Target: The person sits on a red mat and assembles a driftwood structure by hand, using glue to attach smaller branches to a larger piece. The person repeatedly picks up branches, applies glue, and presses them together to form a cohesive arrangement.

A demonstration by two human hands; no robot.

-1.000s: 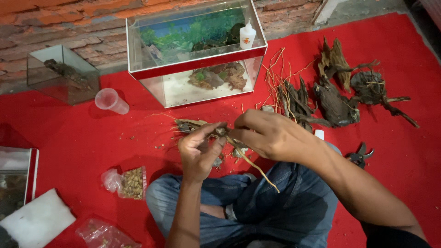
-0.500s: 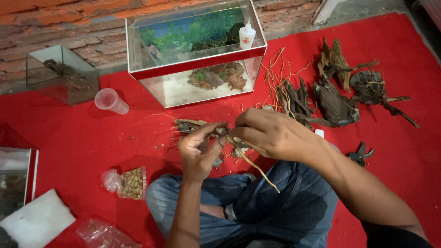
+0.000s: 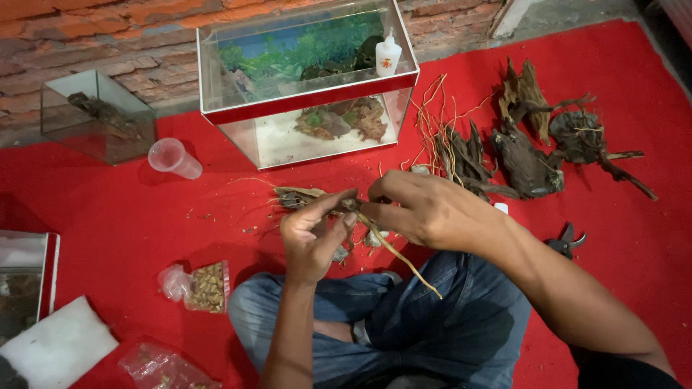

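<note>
Both hands meet over the lap, above the red cloth (image 3: 115, 223) on the floor. The left hand (image 3: 311, 241) pinches a small root-tangled piece of driftwood (image 3: 299, 197), fingers pressed around it. The right hand (image 3: 425, 210) grips a thin pale root (image 3: 398, 256) trailing down toward the knee. The glass tank (image 3: 303, 108) sits near the cloth's far edge, dark driftwood chunks (image 3: 530, 162) toward its far right corner.

Soft, even daylight — shadows faint, colours vivid, focus sharp throughout — with mild reflections on the glass tank (image 3: 238, 43).
</note>
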